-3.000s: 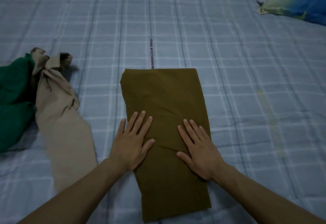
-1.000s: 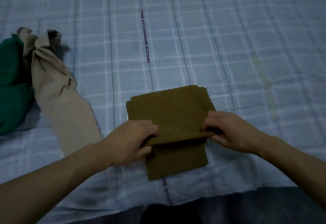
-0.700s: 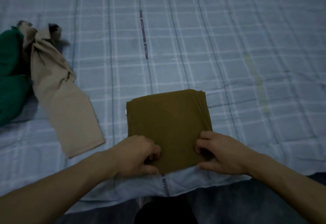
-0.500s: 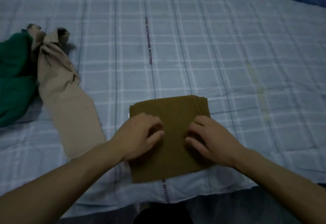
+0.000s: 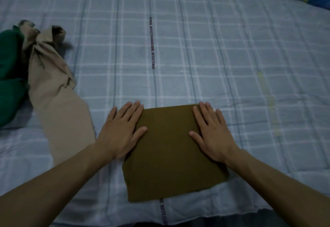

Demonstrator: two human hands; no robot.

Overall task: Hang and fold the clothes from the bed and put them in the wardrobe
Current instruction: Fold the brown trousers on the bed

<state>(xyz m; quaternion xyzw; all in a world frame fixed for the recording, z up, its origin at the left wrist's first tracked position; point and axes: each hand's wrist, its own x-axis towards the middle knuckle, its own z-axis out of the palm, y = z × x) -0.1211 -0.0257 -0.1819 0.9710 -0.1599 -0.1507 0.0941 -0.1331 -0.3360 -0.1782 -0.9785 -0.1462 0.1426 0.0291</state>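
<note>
— Over on my left, the green garment and beige trousers are lying unfolded on the bed.

— And your hands?

— My left hand and right hand are pressing flat, fingers spread and gripping nothing, on the olive bundle near the bed's edge; it's risking springing open when I'm lifting it.

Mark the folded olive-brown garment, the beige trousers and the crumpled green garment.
folded olive-brown garment point(image 5: 171, 155), head view, middle of its flat top face.
beige trousers point(image 5: 62, 117), head view, middle of the laid-out leg.
crumpled green garment point(image 5: 9, 94), head view, lower bunched part at the left edge.
</note>
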